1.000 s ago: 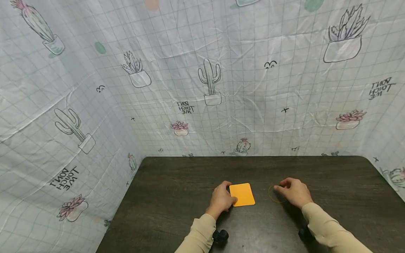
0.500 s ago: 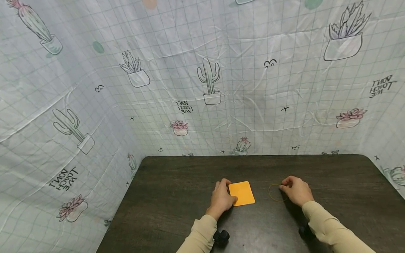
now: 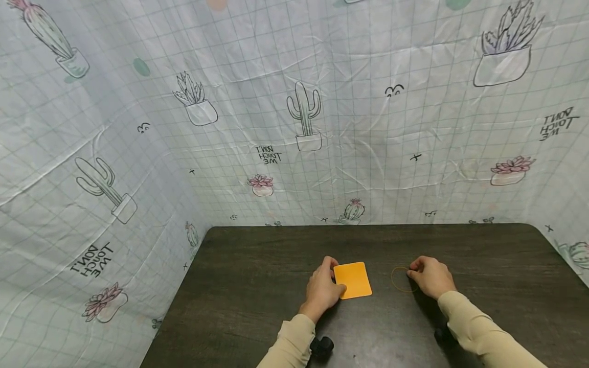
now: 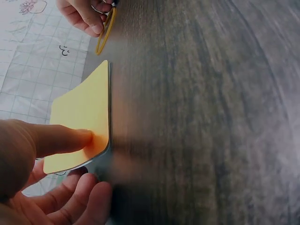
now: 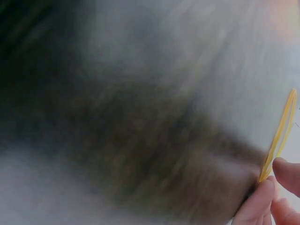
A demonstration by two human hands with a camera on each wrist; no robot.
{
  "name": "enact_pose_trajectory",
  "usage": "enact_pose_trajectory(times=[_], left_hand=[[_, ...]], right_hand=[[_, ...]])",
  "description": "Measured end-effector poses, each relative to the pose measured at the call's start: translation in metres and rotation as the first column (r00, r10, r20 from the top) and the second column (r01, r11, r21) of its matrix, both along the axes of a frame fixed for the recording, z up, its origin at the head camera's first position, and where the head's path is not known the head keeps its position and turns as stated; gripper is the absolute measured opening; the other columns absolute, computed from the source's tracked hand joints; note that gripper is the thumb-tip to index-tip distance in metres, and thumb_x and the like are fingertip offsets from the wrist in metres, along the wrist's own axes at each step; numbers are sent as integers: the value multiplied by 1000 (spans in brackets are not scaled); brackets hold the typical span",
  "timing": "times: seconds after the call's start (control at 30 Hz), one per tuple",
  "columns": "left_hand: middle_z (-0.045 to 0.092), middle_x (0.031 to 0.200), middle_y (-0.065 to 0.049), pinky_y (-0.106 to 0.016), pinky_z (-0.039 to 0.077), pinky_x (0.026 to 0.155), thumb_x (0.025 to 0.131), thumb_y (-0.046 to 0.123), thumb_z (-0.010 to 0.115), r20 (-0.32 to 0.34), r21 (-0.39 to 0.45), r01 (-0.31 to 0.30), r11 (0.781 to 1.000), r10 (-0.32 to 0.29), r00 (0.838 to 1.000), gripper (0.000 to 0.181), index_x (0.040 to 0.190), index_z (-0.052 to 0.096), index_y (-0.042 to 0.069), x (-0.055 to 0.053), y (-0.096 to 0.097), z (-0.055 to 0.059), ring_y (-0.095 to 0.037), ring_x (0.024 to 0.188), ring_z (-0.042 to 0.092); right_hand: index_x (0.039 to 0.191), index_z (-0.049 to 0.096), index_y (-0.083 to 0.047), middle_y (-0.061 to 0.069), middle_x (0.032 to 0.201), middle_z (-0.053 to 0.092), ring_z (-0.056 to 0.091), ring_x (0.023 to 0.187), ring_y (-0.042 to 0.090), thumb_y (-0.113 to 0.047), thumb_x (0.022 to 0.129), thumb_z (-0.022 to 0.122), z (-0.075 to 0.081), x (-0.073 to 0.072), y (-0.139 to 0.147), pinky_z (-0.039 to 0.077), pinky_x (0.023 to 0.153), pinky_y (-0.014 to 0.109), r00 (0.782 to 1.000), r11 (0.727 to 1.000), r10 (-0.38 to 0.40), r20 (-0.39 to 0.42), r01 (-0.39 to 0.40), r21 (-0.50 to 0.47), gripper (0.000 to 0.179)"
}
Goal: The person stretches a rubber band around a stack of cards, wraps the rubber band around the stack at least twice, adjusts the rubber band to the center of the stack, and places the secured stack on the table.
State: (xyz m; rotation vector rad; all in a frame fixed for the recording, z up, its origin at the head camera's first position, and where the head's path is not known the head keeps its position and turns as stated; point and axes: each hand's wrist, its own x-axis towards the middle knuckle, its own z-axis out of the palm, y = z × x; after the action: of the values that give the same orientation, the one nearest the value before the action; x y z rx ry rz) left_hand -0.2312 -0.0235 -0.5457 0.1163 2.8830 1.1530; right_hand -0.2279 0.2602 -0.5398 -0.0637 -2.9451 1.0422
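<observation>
Orange square card (image 3: 353, 280): in my left hand (image 3: 322, 289), over the tabletop (image 3: 257, 296); I cannot tell whether its edge touches the wood.
Card handling: light, I judge, fairly stiff but bendable, smooth enough to slip; best held near an edge, thumb on top and fingers beneath, as my left hand holds it.
Rubber band (image 5: 278, 133): in my right hand (image 3: 431, 278), pinched at one end by thumb and finger, apart from the card; probably light, soft and stretchy, best taken by its strand.
My hands: well apart, each gripping its own thing.
Count: one card (layers unclear), one band, two hands.
</observation>
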Motion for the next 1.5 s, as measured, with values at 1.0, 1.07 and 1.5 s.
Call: enact_pose_trajectory(times=[1.0, 1.07, 1.5], left_hand=[[63, 94, -1, -28, 59, 64, 82, -15, 73, 16, 629, 127, 767, -177, 984, 37, 110, 65, 7, -3, -3, 7, -12, 80, 64], [64, 96, -1, -28, 59, 65, 83, -14, 73, 9, 639, 145, 755, -195, 981, 36, 111, 65, 7, -2, -3, 9, -13, 83, 65], [68, 104, -6, -33, 61, 68, 83, -15, 71, 0, 722, 154, 675, -223, 975, 35, 112, 64, 3, 3, -6, 15, -19, 91, 69]], right_hand=[[86, 67, 0, 3, 72, 59, 51, 61, 20, -7, 97, 60, 2, 0, -5, 42, 54, 36, 998, 998, 37, 60, -39, 44, 14], [87, 67, 0, 3, 71, 58, 51, 61, 20, -7, 97, 59, 3, 0, -5, 42, 54, 36, 998, 998, 43, 53, -46, 51, 15], [77, 60, -5, 1, 67, 52, 47, 57, 18, -7, 94, 54, 2, 6, -2, 39, 54, 33, 998, 998, 56, -14, -55, 22, 18]])
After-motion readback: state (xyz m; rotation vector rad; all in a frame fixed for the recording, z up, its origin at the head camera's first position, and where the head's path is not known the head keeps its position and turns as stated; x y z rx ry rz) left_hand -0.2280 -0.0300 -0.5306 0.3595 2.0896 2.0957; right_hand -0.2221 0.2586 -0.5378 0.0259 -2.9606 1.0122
